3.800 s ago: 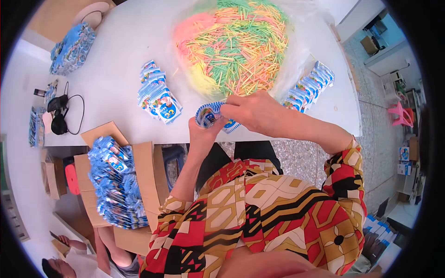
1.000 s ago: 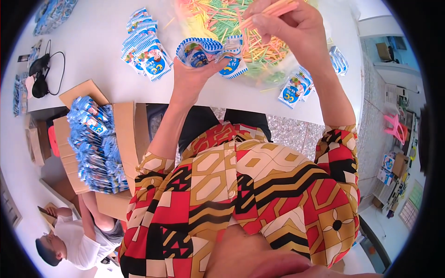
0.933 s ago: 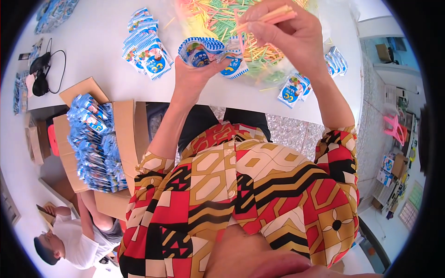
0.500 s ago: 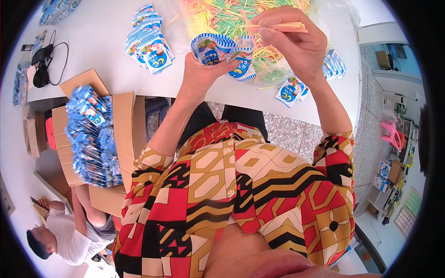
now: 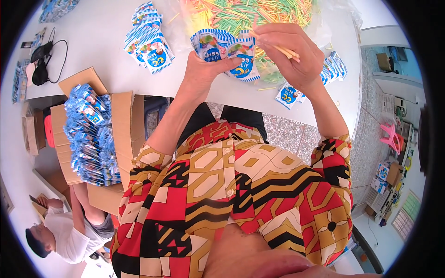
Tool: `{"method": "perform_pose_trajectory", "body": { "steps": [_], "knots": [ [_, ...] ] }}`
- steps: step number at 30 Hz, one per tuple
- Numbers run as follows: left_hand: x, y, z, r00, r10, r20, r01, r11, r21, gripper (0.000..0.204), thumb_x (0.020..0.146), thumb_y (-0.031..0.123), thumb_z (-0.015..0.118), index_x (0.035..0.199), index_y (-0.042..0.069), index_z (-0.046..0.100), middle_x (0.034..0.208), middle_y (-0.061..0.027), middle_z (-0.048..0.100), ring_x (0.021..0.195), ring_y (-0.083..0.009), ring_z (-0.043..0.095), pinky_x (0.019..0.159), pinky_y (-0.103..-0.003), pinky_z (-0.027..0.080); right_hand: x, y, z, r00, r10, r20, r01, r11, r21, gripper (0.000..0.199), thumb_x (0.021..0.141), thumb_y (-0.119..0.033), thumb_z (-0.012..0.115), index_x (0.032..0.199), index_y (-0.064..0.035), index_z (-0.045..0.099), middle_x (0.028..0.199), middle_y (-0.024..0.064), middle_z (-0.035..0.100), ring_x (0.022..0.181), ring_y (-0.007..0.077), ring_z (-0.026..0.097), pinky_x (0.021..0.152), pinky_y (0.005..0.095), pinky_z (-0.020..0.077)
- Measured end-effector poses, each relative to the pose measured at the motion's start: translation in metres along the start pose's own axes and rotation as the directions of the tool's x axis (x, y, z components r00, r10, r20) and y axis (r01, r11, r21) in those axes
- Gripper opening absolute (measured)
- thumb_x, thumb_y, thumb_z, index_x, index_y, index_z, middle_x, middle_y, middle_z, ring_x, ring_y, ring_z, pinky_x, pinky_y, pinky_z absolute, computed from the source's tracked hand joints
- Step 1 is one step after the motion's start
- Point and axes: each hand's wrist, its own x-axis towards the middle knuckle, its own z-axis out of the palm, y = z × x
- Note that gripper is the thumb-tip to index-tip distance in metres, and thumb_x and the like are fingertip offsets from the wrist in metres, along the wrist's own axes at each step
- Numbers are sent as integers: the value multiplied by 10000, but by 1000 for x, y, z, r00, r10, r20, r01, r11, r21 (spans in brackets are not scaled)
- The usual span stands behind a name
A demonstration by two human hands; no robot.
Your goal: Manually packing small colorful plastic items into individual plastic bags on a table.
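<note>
Over the table (image 5: 106,69) edge, the left hand (image 5: 201,69) grips a fan of blue packets (image 5: 225,48) mouths-up so the right hand (image 5: 289,55), pinched shut on a few sticks (image 5: 282,47), can meet them beside the stick pile (image 5: 250,14).

So I've got a small stack of blue-and-white striped cartoon packets (image 5: 227,48) fanned upright, pinched between my left hand's (image 5: 204,69) thumb and fingers. A few thin orange sticks (image 5: 282,48) lie slanted across my right hand's (image 5: 292,55) fingertips, just beside the packets' top edge.
</note>
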Motion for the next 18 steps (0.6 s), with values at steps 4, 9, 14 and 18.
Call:
{"method": "perform_pose_trajectory", "body": {
  "steps": [4,9,14,18],
  "knots": [
    [0,1,-1,999,34,-17,-34,999,25,346,705,31,754,1023,17,621,950,-54,668,838,-104,619,772,-264,492,-1,-2,-6,997,44,58,-51,991,126,178,764,67,664,929,24,614,920,139,660,865,219,646,712,276,521],
    [2,-2,-3,995,101,-24,-92,967,236,248,709,49,752,937,9,662,871,-35,674,764,-87,607,697,-236,480,-3,-2,-11,953,267,141,-301,889,345,124,809,43,634,927,8,619,931,106,653,838,183,635,681,260,511],
    [2,0,-9,993,117,13,-113,915,388,293,707,33,758,969,22,626,893,-37,662,795,-91,613,718,-243,501,4,-1,-21,689,572,446,-722,595,352,133,868,-35,596,998,-19,616,945,54,642,826,88,605,692,228,498],
    [1,-2,-10,975,218,36,-210,858,468,151,757,51,717,888,-8,671,798,-20,668,715,-49,576,625,-207,462,21,2,-21,680,560,473,-732,491,473,82,832,-14,639,788,-11,570,860,61,619,714,89,544,619,225,426]
  ]
}}
